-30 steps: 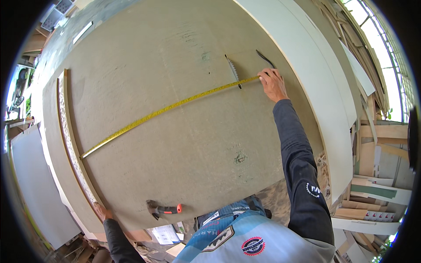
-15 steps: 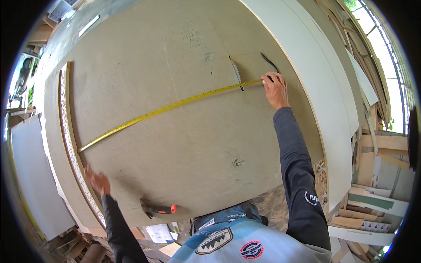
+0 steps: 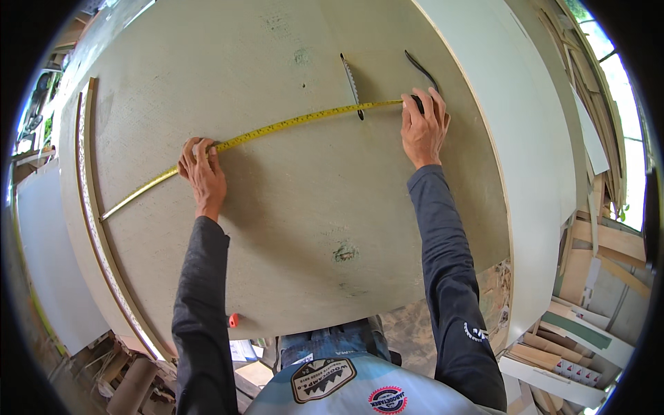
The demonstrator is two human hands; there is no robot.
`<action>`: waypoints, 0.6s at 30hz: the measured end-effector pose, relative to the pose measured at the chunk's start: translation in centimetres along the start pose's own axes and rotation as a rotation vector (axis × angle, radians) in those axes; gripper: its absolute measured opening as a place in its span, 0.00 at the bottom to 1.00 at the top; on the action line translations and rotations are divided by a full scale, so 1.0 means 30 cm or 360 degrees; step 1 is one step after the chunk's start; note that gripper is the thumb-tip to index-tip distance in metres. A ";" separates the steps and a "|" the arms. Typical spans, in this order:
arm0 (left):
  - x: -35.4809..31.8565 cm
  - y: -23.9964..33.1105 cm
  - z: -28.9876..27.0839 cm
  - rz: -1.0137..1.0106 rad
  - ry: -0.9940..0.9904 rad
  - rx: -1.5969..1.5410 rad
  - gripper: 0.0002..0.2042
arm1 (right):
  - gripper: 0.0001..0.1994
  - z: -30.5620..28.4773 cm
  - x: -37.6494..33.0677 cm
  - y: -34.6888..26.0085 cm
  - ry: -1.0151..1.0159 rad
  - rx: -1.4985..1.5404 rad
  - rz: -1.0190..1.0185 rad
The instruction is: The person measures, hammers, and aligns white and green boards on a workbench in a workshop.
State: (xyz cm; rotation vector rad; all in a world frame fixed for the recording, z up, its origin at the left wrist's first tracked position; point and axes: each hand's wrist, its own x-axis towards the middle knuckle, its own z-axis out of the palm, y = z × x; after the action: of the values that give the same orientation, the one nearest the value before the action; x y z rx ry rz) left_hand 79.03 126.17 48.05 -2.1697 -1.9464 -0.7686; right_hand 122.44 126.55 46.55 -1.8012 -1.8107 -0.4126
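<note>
A yellow tape measure blade [image 3: 290,123] runs across a large grey-brown board [image 3: 297,194], from the strip at its left side up to the right. My right hand [image 3: 425,131] is closed around the tape's dark case, most of which the fingers cover. Partway along the blade, my left hand [image 3: 203,176] has its fingers curled over the yellow strip, gripping it. Close to my right hand lie a slim dark-ended piece with a toothed edge [image 3: 351,86], crossed by the tape at its lower end, and a black curved strap [image 3: 420,67].
A long narrow strip with wooden edges [image 3: 86,173] lies along the board's left. The red handle end of a hammer [image 3: 234,320] shows beside my left sleeve. A pale white panel [image 3: 536,138] borders the right; stacked wood offcuts [image 3: 567,353] stand beyond it.
My left hand has moved up and right from beside the left strip onto the tape blade. My right hand still holds the case. My left arm now hides most of the hammer.
</note>
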 end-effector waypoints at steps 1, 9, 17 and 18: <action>0.003 0.001 0.002 -0.0020 -0.0021 0.0005 0.06 | 0.10 0.001 0.000 0.000 0.0007 0.0000 0.0004; -0.001 -0.002 0.010 -0.0045 -0.0044 0.0034 0.03 | 0.11 0.011 0.002 0.003 0.0011 0.0016 0.0013; 0.000 0.000 0.008 -0.0037 -0.0067 0.0005 0.03 | 0.10 0.021 -0.004 0.012 0.0009 0.0024 -0.0005; 0.001 0.002 0.008 -0.0038 -0.0066 0.0011 0.03 | 0.10 0.024 -0.005 0.012 0.0013 0.0019 -0.0011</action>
State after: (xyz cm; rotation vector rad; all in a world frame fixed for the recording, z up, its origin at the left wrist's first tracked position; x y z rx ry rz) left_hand 79.17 126.29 47.89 -2.1797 -1.9949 -0.7248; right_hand 122.68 126.86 45.83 -1.7833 -1.8104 -0.4102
